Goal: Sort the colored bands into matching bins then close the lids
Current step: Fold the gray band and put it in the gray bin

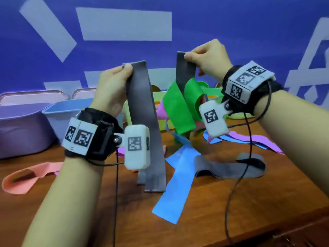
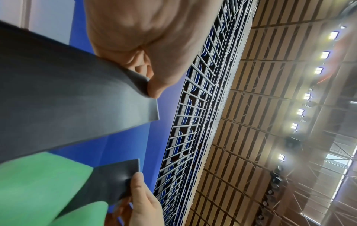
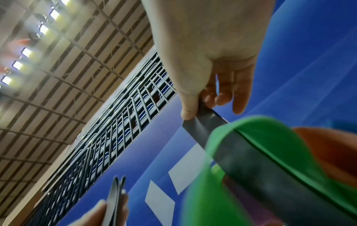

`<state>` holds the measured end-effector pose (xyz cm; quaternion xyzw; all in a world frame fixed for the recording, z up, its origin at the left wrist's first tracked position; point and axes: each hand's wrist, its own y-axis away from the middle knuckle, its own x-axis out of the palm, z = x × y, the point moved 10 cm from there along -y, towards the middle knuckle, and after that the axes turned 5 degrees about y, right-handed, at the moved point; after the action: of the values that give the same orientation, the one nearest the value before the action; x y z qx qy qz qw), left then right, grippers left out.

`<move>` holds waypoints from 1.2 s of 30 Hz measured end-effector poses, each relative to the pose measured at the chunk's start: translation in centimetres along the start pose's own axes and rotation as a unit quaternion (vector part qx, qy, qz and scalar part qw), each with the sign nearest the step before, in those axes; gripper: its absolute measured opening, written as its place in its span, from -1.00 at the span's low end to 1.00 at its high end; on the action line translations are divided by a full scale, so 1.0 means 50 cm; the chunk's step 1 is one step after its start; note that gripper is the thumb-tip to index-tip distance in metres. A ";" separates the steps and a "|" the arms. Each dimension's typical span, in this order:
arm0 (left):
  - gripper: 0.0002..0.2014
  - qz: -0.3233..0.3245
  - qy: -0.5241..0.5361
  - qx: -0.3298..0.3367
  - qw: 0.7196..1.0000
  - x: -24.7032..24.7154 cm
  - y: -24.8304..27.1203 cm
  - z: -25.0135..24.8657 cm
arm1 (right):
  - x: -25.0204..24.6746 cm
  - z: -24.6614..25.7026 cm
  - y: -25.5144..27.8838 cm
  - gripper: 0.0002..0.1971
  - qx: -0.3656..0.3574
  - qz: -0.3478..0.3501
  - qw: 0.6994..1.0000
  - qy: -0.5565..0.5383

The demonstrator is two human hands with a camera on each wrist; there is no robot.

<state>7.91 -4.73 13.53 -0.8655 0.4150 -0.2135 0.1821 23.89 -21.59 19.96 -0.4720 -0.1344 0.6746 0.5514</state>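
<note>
Green band (image 3: 260, 137) blurred, perhaps looped.

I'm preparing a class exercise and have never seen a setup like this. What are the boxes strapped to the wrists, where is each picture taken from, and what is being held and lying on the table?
The white boxes are wrist cameras; a third camera sits on the person's head. The big picture is the head view; the other two look up along each hand. The left hand pinches a grey band, and the right hand pinches another grey band with a green band tangled round it. On the wooden table lie blue, pink, purple and grey bands, beside purple and blue bins.
</note>
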 end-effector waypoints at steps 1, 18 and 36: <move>-0.71 -0.004 -0.002 0.003 1.000 -0.009 -0.007 -0.002 | -0.006 0.007 -0.014 -0.83 -0.004 -0.013 1.000 -0.008; -0.66 -0.070 -0.020 0.031 0.997 -0.121 -0.034 -0.029 | 0.045 0.120 -0.090 -0.72 -0.055 0.081 0.994 -0.042; -0.83 0.008 -0.018 -0.041 0.999 -0.057 -0.037 0.038 | 0.218 0.172 0.104 -0.69 -0.090 0.226 0.911 -0.334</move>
<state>8.51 -1.11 12.22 -0.8728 0.4265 -0.1790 0.1560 14.55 -11.02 15.44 -0.2844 -0.2608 0.8845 0.2621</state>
